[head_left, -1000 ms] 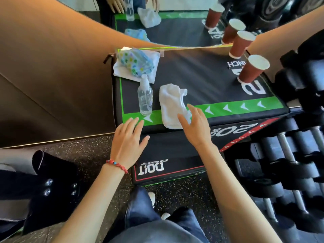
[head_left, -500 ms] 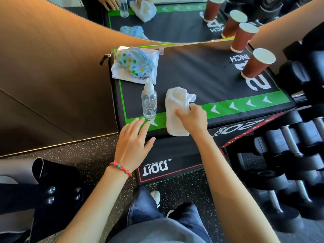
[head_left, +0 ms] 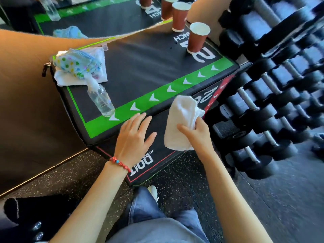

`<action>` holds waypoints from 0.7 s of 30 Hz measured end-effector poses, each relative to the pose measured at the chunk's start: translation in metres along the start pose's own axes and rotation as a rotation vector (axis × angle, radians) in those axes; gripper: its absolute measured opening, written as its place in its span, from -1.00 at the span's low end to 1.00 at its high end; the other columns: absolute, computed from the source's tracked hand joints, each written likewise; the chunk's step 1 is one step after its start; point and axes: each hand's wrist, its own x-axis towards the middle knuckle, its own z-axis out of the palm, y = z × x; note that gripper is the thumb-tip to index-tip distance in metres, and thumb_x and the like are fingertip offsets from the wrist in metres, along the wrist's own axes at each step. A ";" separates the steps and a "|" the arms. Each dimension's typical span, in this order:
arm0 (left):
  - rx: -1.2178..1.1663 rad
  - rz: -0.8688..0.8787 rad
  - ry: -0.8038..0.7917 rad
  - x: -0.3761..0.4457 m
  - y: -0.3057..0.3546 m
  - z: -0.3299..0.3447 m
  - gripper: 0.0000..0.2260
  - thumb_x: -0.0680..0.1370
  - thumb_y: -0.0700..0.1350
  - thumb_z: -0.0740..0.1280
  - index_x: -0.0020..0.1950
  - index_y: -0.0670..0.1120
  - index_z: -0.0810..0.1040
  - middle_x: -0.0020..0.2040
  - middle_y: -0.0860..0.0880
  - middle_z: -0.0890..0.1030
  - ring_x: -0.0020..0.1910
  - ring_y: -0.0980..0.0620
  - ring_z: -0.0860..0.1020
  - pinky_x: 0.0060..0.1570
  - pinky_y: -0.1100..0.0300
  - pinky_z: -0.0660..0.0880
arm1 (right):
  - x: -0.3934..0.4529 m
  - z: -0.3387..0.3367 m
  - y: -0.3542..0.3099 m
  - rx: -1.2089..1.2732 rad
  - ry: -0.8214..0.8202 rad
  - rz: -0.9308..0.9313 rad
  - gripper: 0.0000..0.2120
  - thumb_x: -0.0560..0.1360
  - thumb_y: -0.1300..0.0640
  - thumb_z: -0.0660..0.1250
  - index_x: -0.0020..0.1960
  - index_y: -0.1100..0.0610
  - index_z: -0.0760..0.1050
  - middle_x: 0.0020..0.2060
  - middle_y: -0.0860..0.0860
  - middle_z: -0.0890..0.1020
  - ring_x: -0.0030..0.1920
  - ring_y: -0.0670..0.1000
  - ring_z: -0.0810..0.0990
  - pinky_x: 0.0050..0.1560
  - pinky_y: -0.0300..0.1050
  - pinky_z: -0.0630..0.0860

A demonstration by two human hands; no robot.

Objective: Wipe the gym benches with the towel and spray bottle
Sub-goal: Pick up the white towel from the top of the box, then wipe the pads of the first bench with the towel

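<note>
White towel pinched in my right hand, left hand spread flat near the bottle; a careless sweep could topple it.

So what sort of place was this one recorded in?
Most likely a gym: a rack of dumbbells on the right, a padded box printed with inch markings, and speckled rubber flooring.

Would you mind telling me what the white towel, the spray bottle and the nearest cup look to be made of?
White towel: soft terry cloth, going by its fuzzy, rumpled folds. Spray bottle: clear glossy plastic, probably, since the mat shows through it. Nearest cup: seemingly paper, matte brown outside, white inside.
</note>
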 end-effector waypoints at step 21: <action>-0.117 0.710 -0.383 -0.065 0.286 0.120 -0.53 0.51 0.03 0.13 0.21 -0.29 0.52 0.16 -0.27 0.57 0.17 -0.26 0.52 0.12 -0.16 0.46 | -0.252 -0.251 0.157 0.421 0.706 0.244 -0.62 0.30 0.17 0.52 0.04 -0.04 0.48 -0.03 0.00 0.64 -0.05 0.01 0.63 -0.02 0.02 0.58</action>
